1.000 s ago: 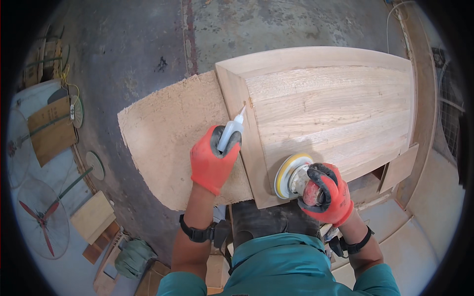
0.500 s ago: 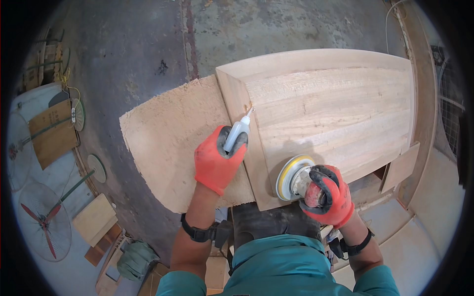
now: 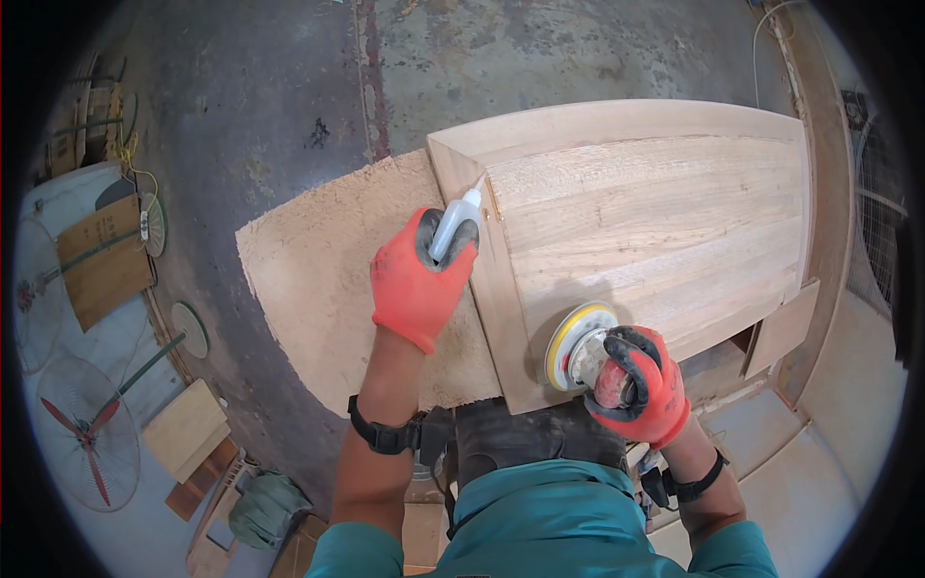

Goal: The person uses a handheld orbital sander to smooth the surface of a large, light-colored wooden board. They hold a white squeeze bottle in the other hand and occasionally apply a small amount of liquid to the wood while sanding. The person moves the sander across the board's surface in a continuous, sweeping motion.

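My left hand, in a red and black work glove, is closed around a small clear squeeze bottle with a pointed white nozzle. The nozzle tip points away from me, at the inner edge of the frame on the left end of a pale wooden panel. Small amber spots lie along that seam. A round handheld sander, its disc rimmed in yellow, is gripped by my right hand, also gloved. The sander is tilted, its disc facing left above the panel's near left part.
Beneath the panel's left side lies a rough-edged brown board. A wooden ledge runs along the right. Pedestal fans and loose boards stand at the left, with a green cloth bundle at lower left.
My left hand has moved the bottle away from me and slightly left along the panel's inner seam. The sander and right hand have barely moved.
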A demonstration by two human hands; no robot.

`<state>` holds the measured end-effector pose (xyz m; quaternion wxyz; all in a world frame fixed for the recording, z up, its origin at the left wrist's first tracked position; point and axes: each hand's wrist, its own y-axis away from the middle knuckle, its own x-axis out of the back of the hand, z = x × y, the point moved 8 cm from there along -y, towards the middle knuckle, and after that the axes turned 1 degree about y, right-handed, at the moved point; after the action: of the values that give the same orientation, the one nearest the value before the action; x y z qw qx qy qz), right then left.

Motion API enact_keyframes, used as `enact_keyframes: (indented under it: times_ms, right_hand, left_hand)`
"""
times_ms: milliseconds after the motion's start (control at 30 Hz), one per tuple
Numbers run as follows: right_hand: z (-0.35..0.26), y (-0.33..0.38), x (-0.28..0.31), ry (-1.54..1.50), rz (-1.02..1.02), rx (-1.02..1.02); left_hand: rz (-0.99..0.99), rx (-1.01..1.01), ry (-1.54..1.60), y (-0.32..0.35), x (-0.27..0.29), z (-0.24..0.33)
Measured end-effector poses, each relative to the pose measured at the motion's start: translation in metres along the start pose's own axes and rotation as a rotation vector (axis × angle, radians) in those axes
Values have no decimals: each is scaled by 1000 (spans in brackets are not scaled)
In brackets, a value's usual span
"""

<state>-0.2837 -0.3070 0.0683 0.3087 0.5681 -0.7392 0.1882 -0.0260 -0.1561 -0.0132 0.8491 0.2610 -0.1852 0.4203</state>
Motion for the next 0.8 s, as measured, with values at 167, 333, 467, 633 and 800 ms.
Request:
enact_keyframes:
  times_ms: [167,333,467,633,800]
  right_hand:
    - [0,1,-2,-2,5,3]
    - [-1,-1,-2,-2,17,15]
    - [-2,-1,-3,-11,21,8]
    - [-3,-1,-4,4,12,3]
    - [-2,0,-5,4,8,-8]
  left_hand:
    - [-56,73,34,-4,-1,0]
    - [-38,25,50,-7,-1,4]
    - [-12,97,37,-12,6,-2]
    - [23,151,65,-17,16,-5]
    - [36,186,75,-20,23,-9]
